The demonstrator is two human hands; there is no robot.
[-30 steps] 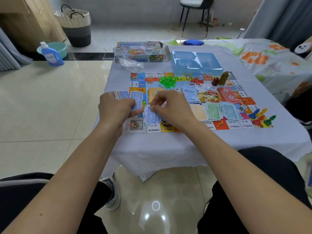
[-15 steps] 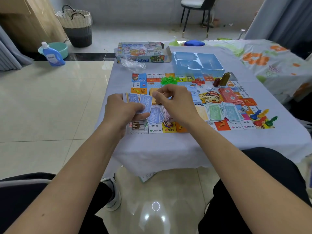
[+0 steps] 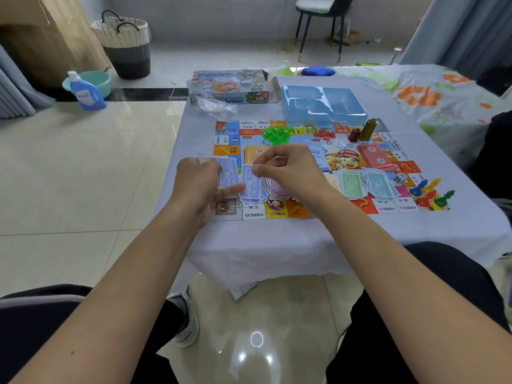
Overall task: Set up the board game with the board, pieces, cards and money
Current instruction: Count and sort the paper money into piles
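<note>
The colourful game board (image 3: pixel 393 209) lies flat on the white-clothed table (image 3: pixel 277 245). My left hand (image 3: pixel 199 187) grips a fan of blue play-money notes (image 3: pixel 228 171) over the board's near left corner. My right hand (image 3: pixel 288 170) pinches a single blue note (image 3: pixel 249 178) just above a loose pile of blue and pink notes (image 3: pixel 263 194). Green notes (image 3: pixel 350 184), pale blue notes (image 3: pixel 378 182) and red notes (image 3: pixel 374 159) lie in stacks on the board's right half. Green houses (image 3: pixel 274 133), red houses (image 3: pixel 324 135), a die (image 3: pixel 400 177) and coloured pawns (image 3: pixel 429 192) sit on the board.
The game box (image 3: pixel 230 87) and a blue plastic insert tray (image 3: pixel 321 106) stand at the table's far edge, with a clear plastic bag (image 3: pixel 216 105) beside them. A bed with a floral sheet (image 3: pixel 443 95) adjoins on the right. A detergent bottle (image 3: pixel 87 92), basket (image 3: pixel 124 42) and chair (image 3: pixel 321 12) stand on the floor.
My right hand rose from the pile, then came back down with one blue note pinched over it. My left hand kept its fan of notes and barely shifted.
</note>
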